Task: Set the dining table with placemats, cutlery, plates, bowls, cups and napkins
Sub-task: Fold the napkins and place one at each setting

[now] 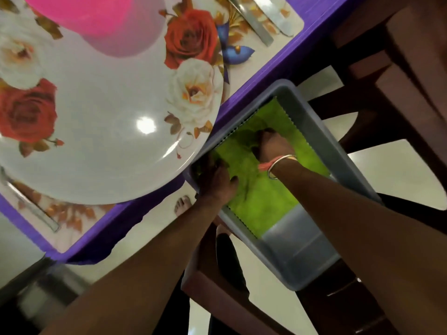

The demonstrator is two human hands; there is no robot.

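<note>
Table (242,102) is purple-edged and takes up the upper left. A floral placemat (244,66) lies on it, with a rose-pattern plate (108,117) on top and a pink bowl (96,15) on the plate. Two steel cutlery pieces (261,27) lie side by side on the mat's far corner, and another piece (31,206) lies on the mat on the plate's other side. A grey bin (321,141) sits on a wooden chair (217,293), just beside the table edge and lower than it. From this angle the plate rim covers the bin's table-side corner. In the bin is a green napkin (266,197), lying flat-ish. Its long axis runs along the bin's length and its zigzag-cut edges run along both long walls. It covers the far and middle part of the floor, and the near end shows bare grey. Both hands are inside the bin, on the napkin. Right hand (273,146), bangles (278,163) at the wrist, is near the far end, fingers curled down and bunching the cloth between them. Left hand (217,180) is at the table-side wall with its thumb on the cloth. Its fingers are partly behind the plate rim, so I can't tell whether they grip anything. A bare foot (182,204) stands on the pale floor (387,165) between table and chair. A second wooden chair (399,68) is at the upper right.
</note>
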